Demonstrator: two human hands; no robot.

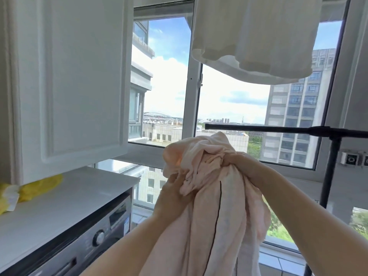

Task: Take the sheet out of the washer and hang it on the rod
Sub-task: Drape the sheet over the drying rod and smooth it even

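Note:
A pale pink sheet point(207, 196) with a thin dark line down it hangs bunched in front of me. My left hand point(171, 196) grips its left side from below. My right hand point(243, 164) clutches the gathered top on the right. The sheet's top edge sits just under the black rod point(258, 128), which runs horizontally from the window's middle to the right on a black upright stand point(330, 170). The washer point(95, 236), dark grey with a round knob, stands at the lower left under a white counter; its door is out of view.
A white garment point(254, 36) hangs overhead at the top right. A white cabinet door point(69, 80) fills the upper left. Yellow packages point(29, 190) lie on the white counter point(69, 200). A large window point(191, 96) lies behind the rod.

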